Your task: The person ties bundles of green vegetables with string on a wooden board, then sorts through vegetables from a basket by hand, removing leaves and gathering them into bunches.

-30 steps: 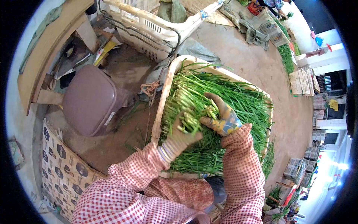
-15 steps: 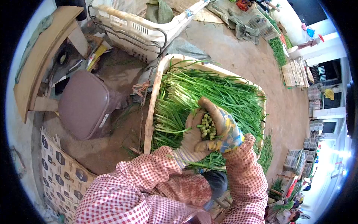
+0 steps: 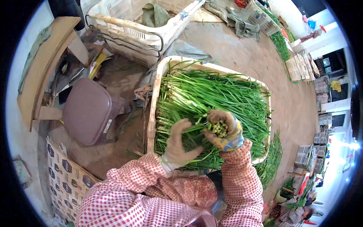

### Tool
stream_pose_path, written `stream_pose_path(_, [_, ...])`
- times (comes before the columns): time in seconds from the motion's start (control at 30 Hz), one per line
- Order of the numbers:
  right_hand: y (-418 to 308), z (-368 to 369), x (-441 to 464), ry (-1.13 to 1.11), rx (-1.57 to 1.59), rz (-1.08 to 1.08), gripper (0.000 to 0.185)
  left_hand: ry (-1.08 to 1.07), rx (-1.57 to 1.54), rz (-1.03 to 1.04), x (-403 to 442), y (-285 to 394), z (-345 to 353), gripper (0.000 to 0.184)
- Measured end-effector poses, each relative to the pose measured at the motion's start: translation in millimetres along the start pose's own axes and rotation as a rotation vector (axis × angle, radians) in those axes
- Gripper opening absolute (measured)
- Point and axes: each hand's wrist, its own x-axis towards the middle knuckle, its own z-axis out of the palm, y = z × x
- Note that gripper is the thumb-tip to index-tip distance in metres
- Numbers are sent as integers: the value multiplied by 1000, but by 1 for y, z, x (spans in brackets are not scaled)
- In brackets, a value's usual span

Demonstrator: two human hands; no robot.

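My right hand, in a tan glove with a blue and yellow patterned back, is wrapped round a bunch of garlic chives, its pale green stem ends facing me. To its left, my left hand is in a plain light glove, slightly blurred. Its thumb and fingers are spread apart with nothing between them. Both hands are over a pale plastic crate filled with more garlic chives. Their whitish stem ends lie toward the crate's left side and the long green leaves stretch right.
Left of the crate stands a brown plastic stool, with a wooden table behind it. A large white crate with a grey-green cloth inside is at the back. Loose greens lie on the floor at right. A person is at lower right.
My left hand has come off the bunch, moved left and opened. My right hand still holds the bunch, slightly lower and further right.
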Motion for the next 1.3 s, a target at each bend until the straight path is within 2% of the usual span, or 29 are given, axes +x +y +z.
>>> stream_pose_path(0.03, [1, -1, -1, 9, 2, -2, 36, -7, 2, 6, -6, 5, -12, 77])
stream_pose_path(0.1, [4, -2, -2, -7, -2, -60, 37, 15, 235, 175, -15, 20, -29, 71])
stream_pose_path(0.13, [0, -2, -2, 1, -40, -36, 35, 30, 170, 274, -11, 31, -35, 65])
stream_pose_path(0.17, [0, -2, -2, 8, -33, -34, 35, 22, 175, 276, -8, 33, -34, 65])
stream_pose_path(0.23, [1, -2, -1, -4, -90, -110, 34, 164, -194, 408, 8, 36, -32, 58])
stream_pose_path(0.3, [3, -2, -5, 7, -55, -70, 33, 21, 55, 347, 38, 44, -42, 54])
stream_pose_path(0.37, [2, -3, -6, 30, -62, -97, 33, 376, -623, -91, 47, 26, -13, 54])
stream_pose_path(0.4, [-2, -3, -7, 48, -65, -94, 33, 370, -626, -90, 44, 16, -6, 54])
stream_pose_path(0.47, [-2, -4, -8, 44, -71, -86, 33, 173, -416, 59, 38, 2, 0, 54])
stream_pose_path(0.57, [-3, 0, -6, 33, -92, -86, 34, 96, -357, 161, 38, 7, 13, 53])
stream_pose_path(0.6, [-3, 1, -6, 27, -74, -85, 33, 156, -497, 79, 46, 6, 21, 45])
stream_pose_path(0.63, [-3, 2, -6, 19, -60, -85, 33, 156, -498, 79, 57, 4, 24, 45])
stream_pose_path(0.7, [-3, 1, -7, 21, -101, -107, 33, 120, -807, -140, 78, 2, 30, 36])
stream_pose_path(0.73, [-10, -2, -7, -10, -118, -79, 34, 109, -915, -166, 84, 10, 35, 31])
stream_pose_path(0.77, [-14, -3, -6, -39, -132, -50, 35, 105, -916, -164, 85, 13, 36, 31])
stream_pose_path(0.83, [-10, 2, -4, 11, -232, -93, 38, -65, -1065, -338, 85, 15, 35, 32])
stream_pose_path(0.87, [-8, 6, -2, 71, -226, -144, 38, -185, -1227, -370, 87, 14, 32, 42])
stream_pose_path(0.9, [-11, 7, 2, 78, -240, -198, 39, -193, -1219, -375, 89, 13, 32, 42])
stream_pose_path(0.97, [-8, 9, 7, 88, -249, -247, 41, -18, -1131, -426, 91, 10, 34, 58])
stream_pose_path(1.0, [-5, 10, 9, -25, -174, -237, 43, 66, -1167, -481, 91, 7, 39, 49])
stream_pose_path(1.03, [-4, 10, 11, -136, -102, -230, 46, 59, -1166, -481, 91, 3, 41, 49])
stream_pose_path(1.07, [-10, 5, 8, -142, -168, -206, 38, 96, -1238, -487, 93, -1, 42, 46])
stream_pose_path(1.1, [-8, 4, 6, -134, -173, -204, 38, 132, -1312, -493, 96, 2, 41, 43])
stream_pose_path(1.13, [-4, 4, 3, -132, -168, -173, 38, 129, -1221, -543, 96, 12, 38, 63])
stream_pose_path(1.17, [-2, 4, 0, -132, -162, -139, 37, 120, -1225, -547, 96, 12, 40, 63])
stream_pose_path(1.27, [-11, -3, 0, -132, -242, -108, 35, 198, -1373, -530, 96, -12, 49, 39])
stream_pose_path(1.3, [-12, -3, 0, -159, -272, -111, 34, 186, -1376, -537, 97, -28, 56, 39])
